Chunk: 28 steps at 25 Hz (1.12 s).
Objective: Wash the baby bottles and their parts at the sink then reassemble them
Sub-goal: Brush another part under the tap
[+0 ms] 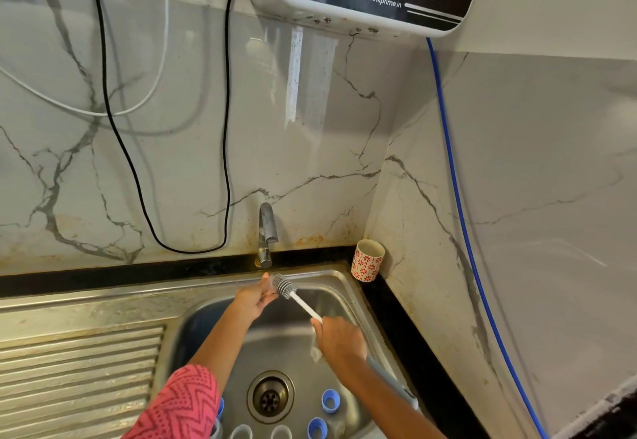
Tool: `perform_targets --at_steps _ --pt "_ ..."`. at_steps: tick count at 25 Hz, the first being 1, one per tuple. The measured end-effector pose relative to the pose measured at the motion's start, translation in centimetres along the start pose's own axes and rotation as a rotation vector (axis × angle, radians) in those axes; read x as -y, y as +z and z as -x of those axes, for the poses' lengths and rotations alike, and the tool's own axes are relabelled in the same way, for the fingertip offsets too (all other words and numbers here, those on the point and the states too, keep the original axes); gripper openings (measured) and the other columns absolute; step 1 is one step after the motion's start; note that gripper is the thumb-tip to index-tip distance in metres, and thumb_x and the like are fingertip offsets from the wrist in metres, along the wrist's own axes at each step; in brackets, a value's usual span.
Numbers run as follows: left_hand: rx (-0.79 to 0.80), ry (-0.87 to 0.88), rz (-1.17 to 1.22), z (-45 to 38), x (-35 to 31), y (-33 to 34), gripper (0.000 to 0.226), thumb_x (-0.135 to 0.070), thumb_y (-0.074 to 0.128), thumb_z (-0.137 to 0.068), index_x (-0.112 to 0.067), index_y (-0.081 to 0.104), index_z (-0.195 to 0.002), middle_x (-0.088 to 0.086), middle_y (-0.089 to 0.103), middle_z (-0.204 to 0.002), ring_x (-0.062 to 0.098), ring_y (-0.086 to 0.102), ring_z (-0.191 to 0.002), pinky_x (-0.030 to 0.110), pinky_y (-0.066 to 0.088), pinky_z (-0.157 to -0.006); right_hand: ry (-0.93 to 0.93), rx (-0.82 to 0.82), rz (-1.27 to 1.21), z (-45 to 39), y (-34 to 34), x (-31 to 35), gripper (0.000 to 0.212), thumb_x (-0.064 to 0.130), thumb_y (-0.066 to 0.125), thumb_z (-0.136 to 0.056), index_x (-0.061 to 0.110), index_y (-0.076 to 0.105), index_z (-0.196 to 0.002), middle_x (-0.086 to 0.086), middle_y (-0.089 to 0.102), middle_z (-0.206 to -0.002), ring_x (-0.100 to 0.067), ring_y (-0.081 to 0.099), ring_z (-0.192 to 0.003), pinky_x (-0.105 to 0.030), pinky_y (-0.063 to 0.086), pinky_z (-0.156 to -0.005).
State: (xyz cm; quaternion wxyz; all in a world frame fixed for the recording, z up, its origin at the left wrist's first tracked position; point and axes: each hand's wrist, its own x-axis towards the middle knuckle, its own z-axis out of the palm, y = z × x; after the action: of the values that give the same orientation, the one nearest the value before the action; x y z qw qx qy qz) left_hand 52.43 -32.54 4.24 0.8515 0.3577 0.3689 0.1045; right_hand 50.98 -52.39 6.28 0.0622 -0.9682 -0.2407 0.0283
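While the right hand (339,338) curled its grip round the bottle brush (300,300) handle, the left hand (255,300) pinched its bristle head just under the tap (267,235), above the sink (348,287) basin's back edge. Two blue rings (331,400) lay beside the drain (270,397), and one patterned cup (367,261) stood in the counter (389,318) corner.

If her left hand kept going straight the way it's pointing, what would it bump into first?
Probably the tap. The left hand reaches up and away over the sink, fingers aimed just below the tap's base, beside the brush head. Depth is hard to judge, so it might meet the sink's back rim first.
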Motion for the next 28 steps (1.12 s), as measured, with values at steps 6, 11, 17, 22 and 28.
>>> perform_targets --at_steps 6,11,17,22,28 --pt "-0.172 0.089 -0.043 -1.2 0.8 0.0 0.027 -0.006 0.061 -0.088 0.003 0.057 -0.113 0.019 0.061 -0.116 0.027 0.061 -0.106 0.032 0.048 -0.093 0.012 0.057 -0.147 0.8 1.0 0.0 0.054 0.047 0.026 -0.101 0.009 0.061 -0.113 -0.011 0.064 -0.110 -0.027 0.061 -0.103 -0.033 0.046 -0.085" --pt "-0.133 0.061 -0.011 -0.7 1.5 0.0 0.005 -0.005 0.058 -0.091 0.001 0.060 -0.091 0.012 0.060 -0.079 0.016 0.061 -0.064 0.027 0.054 -0.064 0.054 0.048 -0.205 -0.3 0.3 -0.3 0.055 0.047 0.026 -0.101 0.008 0.063 -0.111 -0.011 0.066 -0.106 -0.025 0.062 -0.097 -0.031 0.046 -0.079" --pt "-0.129 0.042 0.148 -0.1 0.2 -0.3 0.022 -0.005 0.058 -0.090 0.005 0.057 -0.110 0.019 0.061 -0.112 0.023 0.065 -0.096 0.026 0.055 -0.081 0.005 0.085 -0.208 0.7 1.3 -0.2 0.053 0.046 0.027 -0.101 0.007 0.061 -0.110 -0.012 0.064 -0.108 -0.027 0.061 -0.101 -0.032 0.046 -0.082" --pt "-0.058 0.033 0.027 0.1 0.2 -0.1 0.030 -0.008 0.055 -0.092 0.007 0.054 -0.119 0.019 0.065 -0.102 0.024 0.065 -0.093 0.031 0.051 -0.081 0.033 0.052 -0.213 0.1 0.7 0.2 0.055 0.047 0.026 -0.101 0.007 0.063 -0.108 -0.011 0.066 -0.103 -0.027 0.062 -0.098 -0.033 0.047 -0.080" --pt "-0.043 0.051 -0.143 1.0 0.0 0.0 0.038 -0.004 0.049 -0.094 0.000 0.047 -0.132 0.018 0.048 -0.137 0.031 0.048 -0.124 0.049 0.041 -0.101 0.025 0.078 -0.228 0.2 1.1 -0.5 0.055 0.047 0.026 -0.101 0.007 0.063 -0.108 -0.011 0.065 -0.101 -0.027 0.062 -0.096 -0.032 0.047 -0.080"
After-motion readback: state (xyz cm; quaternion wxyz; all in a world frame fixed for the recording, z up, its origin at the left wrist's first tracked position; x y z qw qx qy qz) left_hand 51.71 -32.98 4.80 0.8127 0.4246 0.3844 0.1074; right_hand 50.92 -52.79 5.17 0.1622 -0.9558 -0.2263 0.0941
